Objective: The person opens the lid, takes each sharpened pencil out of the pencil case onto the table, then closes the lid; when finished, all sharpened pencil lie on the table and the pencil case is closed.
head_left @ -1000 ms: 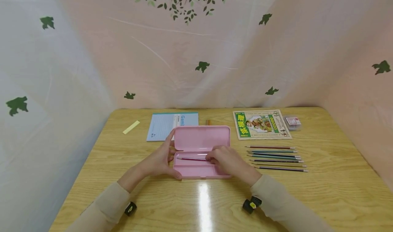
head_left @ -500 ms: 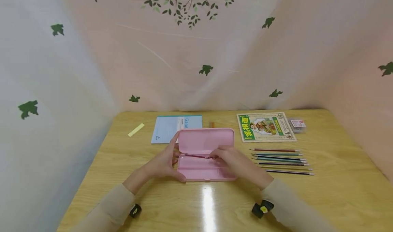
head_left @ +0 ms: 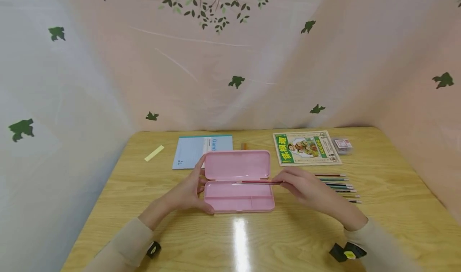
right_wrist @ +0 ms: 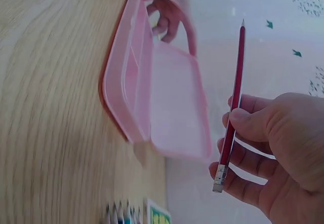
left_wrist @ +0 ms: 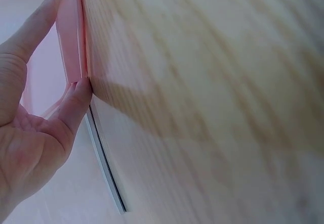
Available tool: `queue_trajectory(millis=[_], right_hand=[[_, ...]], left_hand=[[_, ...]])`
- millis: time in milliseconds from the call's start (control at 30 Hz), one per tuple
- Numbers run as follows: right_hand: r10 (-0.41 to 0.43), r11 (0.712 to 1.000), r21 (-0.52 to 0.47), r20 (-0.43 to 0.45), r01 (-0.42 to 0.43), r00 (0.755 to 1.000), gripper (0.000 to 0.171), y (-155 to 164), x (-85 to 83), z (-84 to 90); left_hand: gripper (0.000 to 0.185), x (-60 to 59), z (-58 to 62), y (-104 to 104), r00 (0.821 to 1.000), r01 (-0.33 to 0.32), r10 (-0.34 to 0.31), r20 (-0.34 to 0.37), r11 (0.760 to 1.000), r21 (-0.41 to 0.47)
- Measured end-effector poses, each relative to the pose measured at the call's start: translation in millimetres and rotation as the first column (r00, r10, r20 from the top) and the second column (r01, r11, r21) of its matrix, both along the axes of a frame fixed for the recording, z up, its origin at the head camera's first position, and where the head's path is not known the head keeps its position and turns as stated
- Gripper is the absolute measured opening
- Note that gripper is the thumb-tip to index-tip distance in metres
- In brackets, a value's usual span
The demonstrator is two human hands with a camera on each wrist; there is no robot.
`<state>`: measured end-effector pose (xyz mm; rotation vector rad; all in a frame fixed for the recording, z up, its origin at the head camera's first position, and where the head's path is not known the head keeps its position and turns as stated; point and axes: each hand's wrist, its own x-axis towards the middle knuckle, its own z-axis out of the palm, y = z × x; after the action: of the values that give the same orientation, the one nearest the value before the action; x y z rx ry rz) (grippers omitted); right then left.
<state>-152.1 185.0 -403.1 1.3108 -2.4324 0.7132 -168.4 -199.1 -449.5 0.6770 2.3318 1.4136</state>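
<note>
A pink pencil case lies with its lid raised, on a wooden table. Its tray has a long rear compartment and a front strip split by a divider. At its left end my left hand holds the case, thumb at the front corner and index finger up along the lid. My right hand pinches a dark red pencil near its eraser end. In the head view the pencil runs level over the rear compartment, tip to the left. The right wrist view shows it away from the case.
Several pencils lie side by side, partly behind the right forearm. Along the back are a pale yellow strip, a blue notebook, a small orange-brown item, a picture booklet and a small clear box.
The right hand has lifted the red pencil from the case's rear compartment and moved right, past the case's right end. The left hand keeps its place on the case.
</note>
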Motion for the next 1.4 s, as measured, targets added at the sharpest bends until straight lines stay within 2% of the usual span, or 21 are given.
queue_trajectory(millis=[133, 233, 267, 400, 667, 833, 967, 1100, 1400], right_hand=[[-0.028, 1.000, 0.003, -0.037, 0.028, 0.999, 0.037, 29.9, 6.3, 6.6], [-0.044, 0.999, 0.000, -0.082, 0.045, 0.996, 0.018, 53.8, 9.4, 8.6], [-0.049, 0.999, -0.004, -0.091, 0.049, 0.995, 0.018, 61.7, 10.2, 8.2], [-0.080, 0.997, -0.002, -0.122, 0.081, 0.989, 0.043, 91.0, 12.2, 0.8], [-0.088, 0.993, 0.067, -0.150, 0.099, 0.985, 0.048, 136.4, 20.8, -32.1], [-0.092, 0.988, 0.105, -0.155, 0.109, 0.984, 0.048, 149.9, 28.6, -49.1], [-0.133, 0.977, 0.145, -0.165, 0.157, 0.977, 0.053, 157.6, 35.1, -57.8], [-0.167, 0.967, 0.164, -0.167, 0.194, 0.972, 0.057, 161.4, 38.0, -63.8], [-0.177, 0.968, 0.147, -0.164, 0.201, 0.970, 0.061, 163.3, 35.1, -70.1]], left_hand=[[0.155, 0.1, 0.4, -0.6, 1.000, -0.005, 0.005, 0.005, 1.000, 0.012], [0.156, 0.0, 0.8, -0.4, 1.000, -0.006, 0.005, 0.011, 1.000, 0.021], [0.155, -0.2, 0.7, -0.4, 1.000, -0.005, 0.005, 0.011, 1.000, 0.021], [0.155, -0.6, -0.1, 0.6, 1.000, -0.005, 0.004, 0.021, 1.000, 0.023], [0.154, -0.3, -0.2, -0.6, 1.000, 0.002, -0.002, 0.019, 1.000, 0.028], [0.153, -0.2, 0.2, -0.6, 1.000, 0.000, -0.001, 0.014, 1.000, 0.023], [0.153, -0.4, 0.6, 0.3, 1.000, 0.000, 0.000, 0.018, 0.999, 0.034], [0.154, -1.2, -0.5, 0.5, 1.000, -0.004, 0.003, 0.022, 0.999, 0.037], [0.156, -1.9, -1.7, 0.4, 0.999, -0.002, 0.000, 0.036, 0.998, 0.058]])
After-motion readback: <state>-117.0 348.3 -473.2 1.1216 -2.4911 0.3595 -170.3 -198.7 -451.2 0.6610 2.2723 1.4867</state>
